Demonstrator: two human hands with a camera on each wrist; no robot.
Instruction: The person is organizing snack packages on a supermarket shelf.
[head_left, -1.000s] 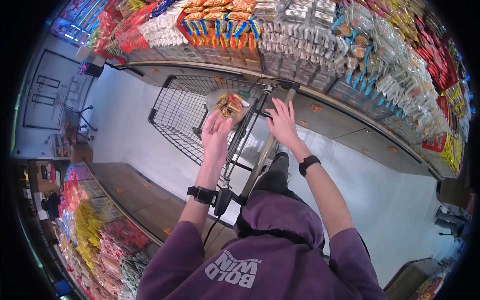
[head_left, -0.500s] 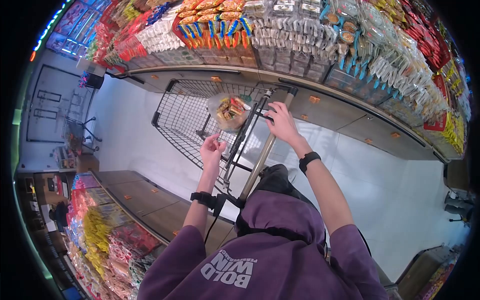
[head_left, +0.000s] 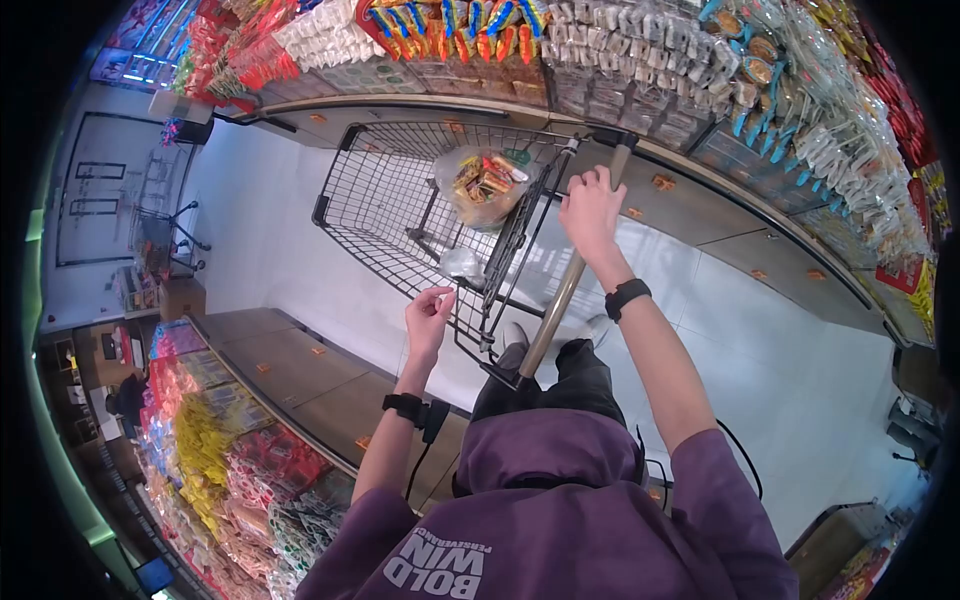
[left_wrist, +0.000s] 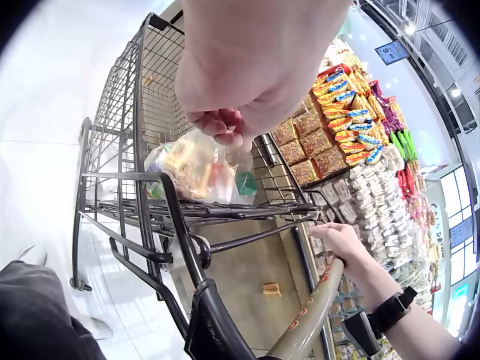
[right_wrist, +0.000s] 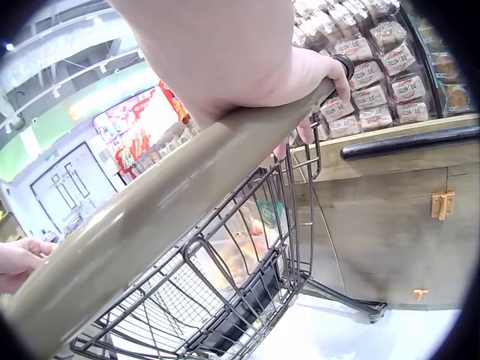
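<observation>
A metal wire shopping cart [head_left: 375, 215] stands before me, its thick brownish handle [head_left: 553, 325] running across at an angle. My right hand [head_left: 594, 212] grips the handle toward its right end, fingers wrapped around the bar in the right wrist view. My left hand [head_left: 428, 325] hovers beside the cart's near left corner, fingers loosely curled with nothing visible in them. Just beyond its fingertips lies a small clear plastic wad [head_left: 462, 263]. A clear plastic bag of wrapped snacks [head_left: 488, 190] sits in the basket, a green patch on its side.
Packaged snacks [head_left: 640, 60] are heaped along a wooden counter [head_left: 720, 215] close to the cart's right side. Another low counter [head_left: 290, 365] with bagged goods [head_left: 210, 440] runs along the left. A second cart [head_left: 155, 240] stands farther down the tiled aisle.
My left hand has drawn back from over the snack bag to the cart's left corner. The right hand's fingers, stretched out earlier, are now curled around the handle.
</observation>
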